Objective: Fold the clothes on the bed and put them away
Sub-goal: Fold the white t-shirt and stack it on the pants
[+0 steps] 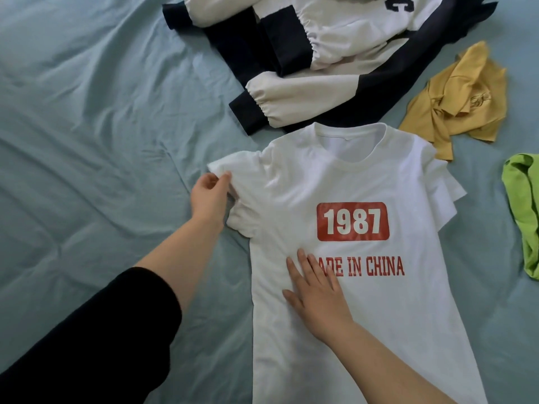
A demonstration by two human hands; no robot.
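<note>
A white T-shirt (364,182) with a red "1987 MADE IN CHINA" print lies front-up on the blue bed sheet (87,141), collar pointing away from me. My left hand (208,196) pinches the edge of its left sleeve, which is bunched up. My right hand (316,293) rests flat with straight fingers on the shirt's chest, covering the start of the lettering. The shirt's right sleeve lies folded in layers at the right side.
A white and navy sweatshirt (306,53) lies spread beyond the T-shirt's collar. A crumpled yellow garment (458,100) sits at the right, and a green one (525,211) reaches the right edge. Wrinkled sheet fills the left.
</note>
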